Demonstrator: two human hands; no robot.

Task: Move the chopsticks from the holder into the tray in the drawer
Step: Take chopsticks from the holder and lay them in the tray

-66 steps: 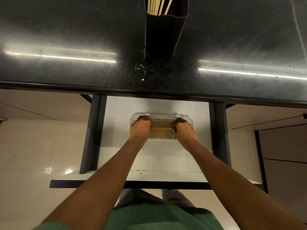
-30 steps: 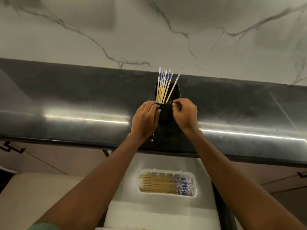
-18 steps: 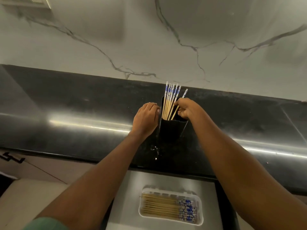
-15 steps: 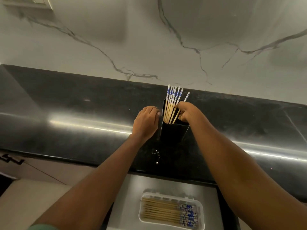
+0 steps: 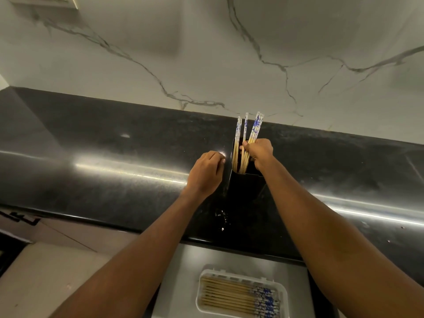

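Head view: right hand [image 5: 260, 152] grips chopsticks [image 5: 244, 145] in holder [image 5: 246, 187]; tray [image 5: 283, 294] holds more

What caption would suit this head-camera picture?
Right hand grips chopsticks in the black holder, left hand beside it; tray below already holds more.

A tall black rectangular holder [image 5: 245, 189] stood on the dark polished stone countertop [image 5: 103, 161], before the white veined marble wall [image 5: 206, 53]. Blue-patterned bamboo chopsticks [image 5: 238, 143] stood inside it. Below the counter's front edge, a white plastic tray [image 5: 283, 292] lay in the open drawer [image 5: 183, 283].
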